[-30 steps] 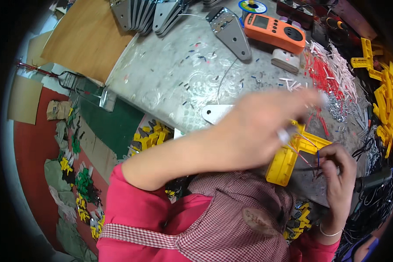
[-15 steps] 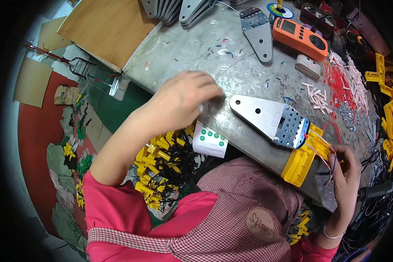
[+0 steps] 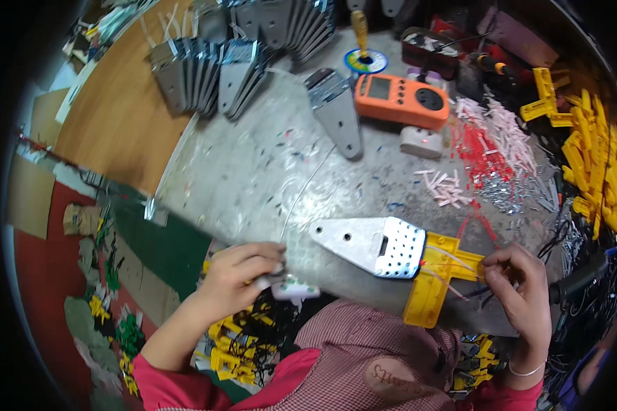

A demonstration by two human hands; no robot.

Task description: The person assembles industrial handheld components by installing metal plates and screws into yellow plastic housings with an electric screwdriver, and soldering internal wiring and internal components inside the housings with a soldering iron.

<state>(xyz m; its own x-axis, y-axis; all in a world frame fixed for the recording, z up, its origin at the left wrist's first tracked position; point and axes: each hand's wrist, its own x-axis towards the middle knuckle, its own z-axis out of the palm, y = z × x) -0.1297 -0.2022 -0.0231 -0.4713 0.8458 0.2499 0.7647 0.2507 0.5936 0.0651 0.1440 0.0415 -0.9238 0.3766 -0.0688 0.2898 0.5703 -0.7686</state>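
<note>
A perforated metal plate with a tapered end [image 3: 353, 236] lies near the front of the table, joined to a yellow plastic handle shell [image 3: 425, 298]. Thin wires [image 3: 452, 288] run from the joint across the shell. At their right end my right hand [image 3: 524, 284] is closed, thumb and fingers pinching the wires. My left hand [image 3: 230, 281] is at the table's front edge with its fingers curled. A small white bit shows at its fingertips, too blurred to name. Beside those fingers is a white sheet with green round dots [image 3: 298, 289]. A thin pale wire [image 3: 305, 188] reaches toward this hand.
Another tapered plate [image 3: 337, 123] lies beside an orange meter [image 3: 401, 101] and a solder spool [image 3: 365, 61]. Stacked plates [image 3: 236, 79] stand at the back left. Pink sleeves [image 3: 497, 137], red pieces and yellow shells [image 3: 596, 157] fill the right. Yellow parts with black cords lie below the table edge.
My left hand has come down toward the table's front edge, beside the dotted sheet. My right hand stays at the wires by the yellow shell. The view has shifted, showing more of the table's far side.
</note>
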